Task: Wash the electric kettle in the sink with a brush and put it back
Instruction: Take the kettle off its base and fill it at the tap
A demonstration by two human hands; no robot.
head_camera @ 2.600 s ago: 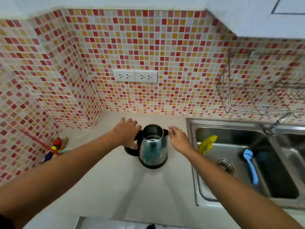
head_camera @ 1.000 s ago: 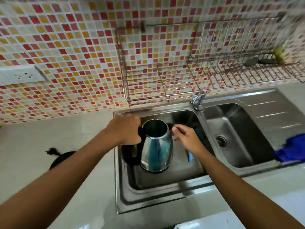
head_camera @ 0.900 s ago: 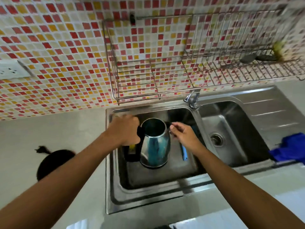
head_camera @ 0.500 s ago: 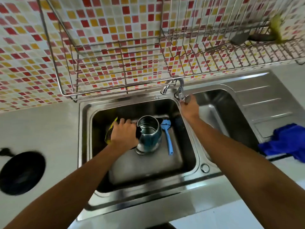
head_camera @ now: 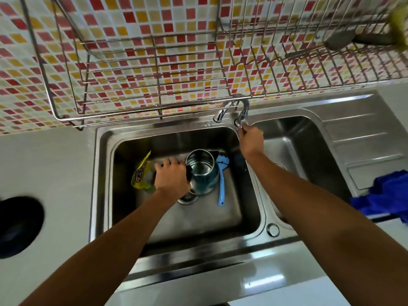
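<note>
1. The kettle [head_camera: 202,173] stands upright in the left basin of the sink [head_camera: 101,184], dead centre of the frame. Its open mouth faces the camera and its base sits right by the drain [head_camera: 187,198].
2. The left hand [head_camera: 171,177] is clamped round the kettle's black handle, on the kettle's left side.
3. The right hand [head_camera: 251,141] is up at the divider between the two basins, fingers closed on the tap handle [head_camera: 242,122]. The spout [head_camera: 220,113] angles left, over the back of the left basin.
4. The blue brush [head_camera: 221,180] lies flat on the basin floor just right of the kettle, head toward the back wall. Whether it touches the kettle, I cannot tell.
5. A yellow pouch [head_camera: 142,173] leans in the basin's left part, partly hidden behind the left hand.
6. Across the top, a wire rack [head_camera: 154,74] hangs on the tiled wall and juts out above the tap. A grey scrubber [head_camera: 340,39] rests in it at upper right.
7. A blue cloth [head_camera: 384,195] is bunched at the right edge. A round black base [head_camera: 17,226] sits on the surface [head_camera: 44,162] at the left edge.
</note>
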